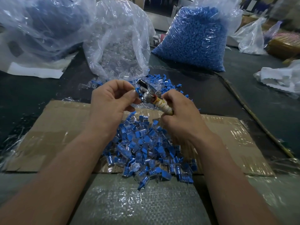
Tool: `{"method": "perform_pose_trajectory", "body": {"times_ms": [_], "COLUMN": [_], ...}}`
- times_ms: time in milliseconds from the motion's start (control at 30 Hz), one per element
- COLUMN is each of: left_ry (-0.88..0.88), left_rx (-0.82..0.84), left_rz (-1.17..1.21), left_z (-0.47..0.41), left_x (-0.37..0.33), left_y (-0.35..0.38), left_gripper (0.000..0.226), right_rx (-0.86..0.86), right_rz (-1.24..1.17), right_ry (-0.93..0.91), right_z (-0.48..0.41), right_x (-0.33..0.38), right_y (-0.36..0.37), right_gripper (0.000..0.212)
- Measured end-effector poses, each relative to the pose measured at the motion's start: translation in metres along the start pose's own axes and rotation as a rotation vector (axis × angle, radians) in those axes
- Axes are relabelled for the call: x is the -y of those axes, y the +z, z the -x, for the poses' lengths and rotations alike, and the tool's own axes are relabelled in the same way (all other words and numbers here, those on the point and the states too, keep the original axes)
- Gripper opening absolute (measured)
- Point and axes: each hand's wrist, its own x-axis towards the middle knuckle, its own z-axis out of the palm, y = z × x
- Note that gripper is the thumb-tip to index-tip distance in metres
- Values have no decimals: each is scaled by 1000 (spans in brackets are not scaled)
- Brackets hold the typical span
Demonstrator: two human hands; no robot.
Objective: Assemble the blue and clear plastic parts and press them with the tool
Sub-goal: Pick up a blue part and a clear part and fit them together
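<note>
**Blue and clear part [137, 92] at the mouth of the tool: what may go wrong**

In the middle of the frame I see the left hand [112, 101] with thumb and forefinger pinched on the small part; only its blue end shows. Just to the right, the right hand [180, 117] is wrapped firmly around the taped handle [164, 106] of the metal pressing tool [146, 91]. The part touches the metal head. I cannot tell if it sits between the jaws already, because the fingers hide the clear half.

These are my worries, as judgement only:

- **Bad seating.** If the blue piece is tilted or not fully seated in the clear one, the squeeze could crack the clear shell or lock the two crooked.
- **Pinched skin.** The left fingertips are very close to the metal head, so a squeeze made too early could nip the skin.
- **Dropped part.** The part is small and looks slippery. If the pinch fails, it drops into the pile of joined parts [146, 148] on the cardboard sheet [61, 127] directly below the hands. An unpressed one would be hard to find again there.

The bag of clear parts [116, 46] at upper centre and the bag of blue parts [194, 38] at upper right stand well apart from the hands, so I expect no trouble from them.
</note>
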Motion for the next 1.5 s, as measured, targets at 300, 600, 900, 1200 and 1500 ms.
{"method": "perform_pose_trajectory", "body": {"times_ms": [300, 600, 900, 1200, 1500], "left_ry": [15, 4, -2, -68, -143], "left_rx": [-2, -36, -61, -114, 267], "left_rz": [-56, -49, -73, -22, -43], "left_z": [1, 3, 3, -1, 9], "left_x": [0, -4, -4, -4, -17], "left_y": [1, 3, 1, -5, -2], "left_gripper": [23, 24, 23, 19, 10], "right_rx": [16, -4, -31, 37, 230], "right_rz": [-36, -33, -13, -31, 151], "right_ry": [-18, 14, 10, 39, 190], "right_z": [1, 1, 2, -4, -7], "right_x": [2, 7, 11, -5, -23], "right_y": [1, 3, 5, -5, -19], "right_gripper": [19, 26, 22, 27, 45]}}
